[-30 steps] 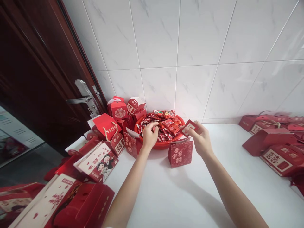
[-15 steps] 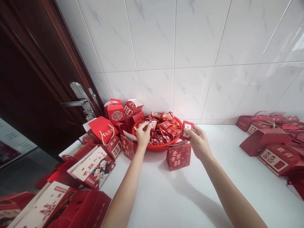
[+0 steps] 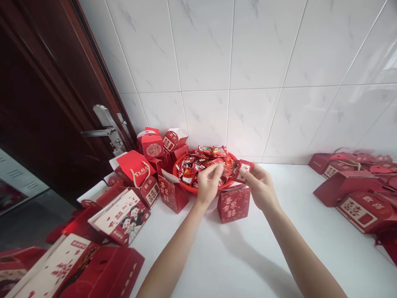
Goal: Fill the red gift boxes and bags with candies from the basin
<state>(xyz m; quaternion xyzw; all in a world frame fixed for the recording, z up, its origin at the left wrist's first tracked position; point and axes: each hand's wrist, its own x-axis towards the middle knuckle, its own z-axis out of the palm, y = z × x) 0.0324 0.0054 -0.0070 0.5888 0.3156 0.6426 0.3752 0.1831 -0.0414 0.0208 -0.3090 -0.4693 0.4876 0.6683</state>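
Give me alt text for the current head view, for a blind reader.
Right hand holds a small red packet near a red box; left hand, fingers pinched, is by a red basin of wrapped packets. More red boxes stand at both sides.

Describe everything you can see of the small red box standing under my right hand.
The small box looks like thin folded card, deep red, with pale pink characters and a faint pattern on its front. It stands upright on the white table, before the right part of the red bowl. Its top seems open, but the inside is hidden. Your right hand holds a red packet just above; whether either touches the box is unclear.
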